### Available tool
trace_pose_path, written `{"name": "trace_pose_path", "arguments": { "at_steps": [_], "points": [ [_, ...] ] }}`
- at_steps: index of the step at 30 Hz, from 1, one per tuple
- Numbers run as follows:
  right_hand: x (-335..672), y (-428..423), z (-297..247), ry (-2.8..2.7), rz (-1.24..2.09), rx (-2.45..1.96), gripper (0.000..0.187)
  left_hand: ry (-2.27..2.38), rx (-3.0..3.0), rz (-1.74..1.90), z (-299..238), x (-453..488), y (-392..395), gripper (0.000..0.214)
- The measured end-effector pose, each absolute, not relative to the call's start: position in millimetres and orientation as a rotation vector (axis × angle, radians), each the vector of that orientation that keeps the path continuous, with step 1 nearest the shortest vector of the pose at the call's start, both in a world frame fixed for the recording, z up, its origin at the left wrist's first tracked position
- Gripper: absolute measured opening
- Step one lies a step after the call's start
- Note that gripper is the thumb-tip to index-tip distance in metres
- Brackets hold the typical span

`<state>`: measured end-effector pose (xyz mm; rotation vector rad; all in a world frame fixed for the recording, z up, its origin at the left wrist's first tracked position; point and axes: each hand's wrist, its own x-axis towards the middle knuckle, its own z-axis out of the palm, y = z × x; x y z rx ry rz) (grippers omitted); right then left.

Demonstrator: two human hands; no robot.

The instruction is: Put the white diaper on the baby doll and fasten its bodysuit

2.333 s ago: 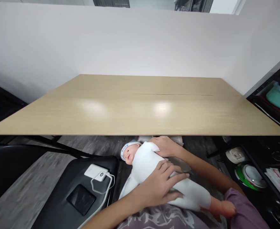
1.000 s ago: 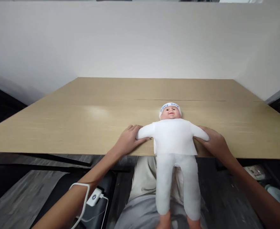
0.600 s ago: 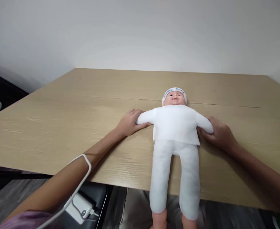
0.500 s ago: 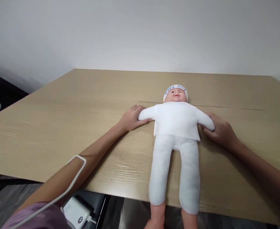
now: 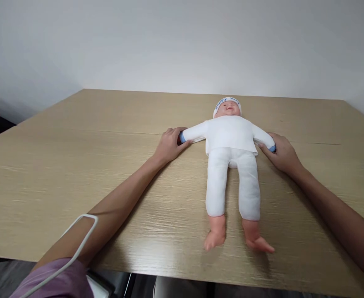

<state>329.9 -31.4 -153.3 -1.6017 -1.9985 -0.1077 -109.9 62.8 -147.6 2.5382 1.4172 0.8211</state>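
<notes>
A baby doll point(image 5: 230, 134) in a white top and white trousers lies on its back on the wooden table point(image 5: 123, 111). Its head is toward the wall and its bare feet point at me. Blue lettering runs along its white headband point(image 5: 227, 100). My left hand point(image 5: 171, 145) is closed round the end of the doll's arm on the left, where a blue cuff shows. On the other side, my right hand point(image 5: 279, 152) grips the opposite sleeve end, also blue-cuffed. Both of the doll's arms are spread outward. The doll's own hands are mostly hidden in my grasp.
A white wall point(image 5: 182, 45) rises behind the table. A white cable point(image 5: 85, 242) loops over my left forearm. Below the table's front edge, part of a white device point(image 5: 99, 285) shows. A thin seam crosses the tabletop near the doll's shoulders.
The doll and both my hands have moved away from me, toward the wall. Its feet, formerly past the front edge, are now over the tabletop. Blue cuffs now show at its sleeves.
</notes>
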Motion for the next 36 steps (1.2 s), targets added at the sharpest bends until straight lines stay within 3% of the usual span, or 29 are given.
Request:
{"name": "trace_pose_path", "arguments": {
  "at_steps": [9,16,18,22,24,26,30,32,36],
  "points": [
    [334.0,-50.5,-169.4,-1.886,-0.270,-1.667,0.076,1.441,2.517,0.955,-142.2,-102.0,39.8,0.056],
    [257.1,-160.1,-125.1,-1.810,-0.288,-1.490,0.066,1.011,2.394,1.295,-108.4,-76.7,-107.8,0.039],
    [232.8,-219.6,-122.7,-1.764,-0.270,-1.419,0.064,0.832,2.395,1.309,-124.9,-76.3,-174.1,0.032],
    [215.1,-334.1,-170.6,-1.845,-0.166,-1.262,0.081,0.155,2.580,1.226,-198.4,-81.4,-291.1,0.019],
    [217.2,-374.0,-211.1,-1.869,-0.044,-1.166,0.078,0.362,2.484,1.057,-232.8,-82.2,-327.7,0.015],
    [219.0,-400.8,-250.9,-1.752,0.082,-1.345,0.068,0.698,2.223,0.913,-255.2,-80.9,-346.7,0.019],
    [214.8,-422.2,-308.8,-1.146,0.201,-1.722,0.024,1.087,1.686,0.757,-274.6,-68.8,-345.3,0.031],
    [210.4,-419.4,-325.0,-1.038,0.361,-1.781,0.027,1.120,1.450,0.715,-282.2,-53.8,-335.2,0.042],
    [197.5,-398.0,-330.7,-0.894,0.823,-1.736,0.051,1.052,1.092,0.664,-297.2,-8.9,-317.3,0.072]
  ]
}}
